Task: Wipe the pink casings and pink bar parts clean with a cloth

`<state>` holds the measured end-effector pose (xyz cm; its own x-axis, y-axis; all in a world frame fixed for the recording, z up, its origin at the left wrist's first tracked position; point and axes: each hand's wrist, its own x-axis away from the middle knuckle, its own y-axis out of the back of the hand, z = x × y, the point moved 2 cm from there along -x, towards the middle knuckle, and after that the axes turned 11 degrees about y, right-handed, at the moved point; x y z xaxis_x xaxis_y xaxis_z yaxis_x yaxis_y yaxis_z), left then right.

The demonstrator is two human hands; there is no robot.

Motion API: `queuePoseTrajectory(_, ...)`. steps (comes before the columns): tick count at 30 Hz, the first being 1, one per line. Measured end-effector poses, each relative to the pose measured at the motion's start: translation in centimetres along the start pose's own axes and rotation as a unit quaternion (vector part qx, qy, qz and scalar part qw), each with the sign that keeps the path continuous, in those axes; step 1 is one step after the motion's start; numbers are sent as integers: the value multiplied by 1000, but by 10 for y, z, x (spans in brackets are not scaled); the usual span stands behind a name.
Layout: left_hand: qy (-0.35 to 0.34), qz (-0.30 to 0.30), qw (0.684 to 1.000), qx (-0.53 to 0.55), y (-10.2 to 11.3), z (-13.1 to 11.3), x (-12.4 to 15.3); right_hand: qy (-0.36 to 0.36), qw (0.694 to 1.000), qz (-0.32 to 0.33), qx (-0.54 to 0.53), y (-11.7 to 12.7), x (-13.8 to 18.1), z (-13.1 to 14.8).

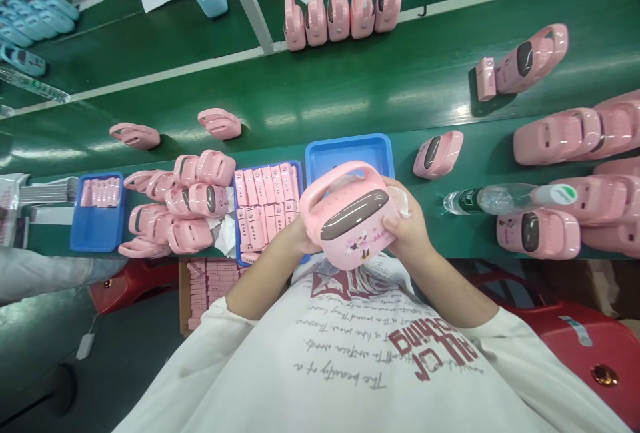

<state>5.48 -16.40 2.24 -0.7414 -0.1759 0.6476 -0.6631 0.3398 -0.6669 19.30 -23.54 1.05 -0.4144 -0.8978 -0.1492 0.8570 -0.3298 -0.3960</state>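
In front of my chest I hold a glossy pink handled device (357, 226) with a dark oval window and a cartoon mouse printed on its face. My left hand (301, 234) supports its left side, and most of those fingers are hidden behind it. Around the right end is my right hand (411, 223), its thumb pressed on the printed face. A crumpled white wipe (399, 201) shows between that hand and the device. Just behind the device lies a blue tray (350, 143), partly covered by its handle.
Left of me, another blue tray (300, 183) holds pink rectangular parts (267, 183), beside piled pink devices (187, 200). A bottle (505, 198) lies at right near more pink devices (557, 136). Several stand on the conveyor's far edge (338, 13). Another person's sleeve (45, 273) enters at left.
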Motion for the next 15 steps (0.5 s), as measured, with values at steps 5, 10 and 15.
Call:
queuePoseTrajectory(5,-131,-21,988,-84,5,6,16,-29,995,-94,-4,1,3,-14)
queuePoseTrajectory(10,-266,-129,916,-273,1,10,23,39,987,-98,125,5,7,-10)
queuePoseTrajectory(15,-320,-195,868,-327,-8,9,16,103,963,-147,200,-2,13,-6)
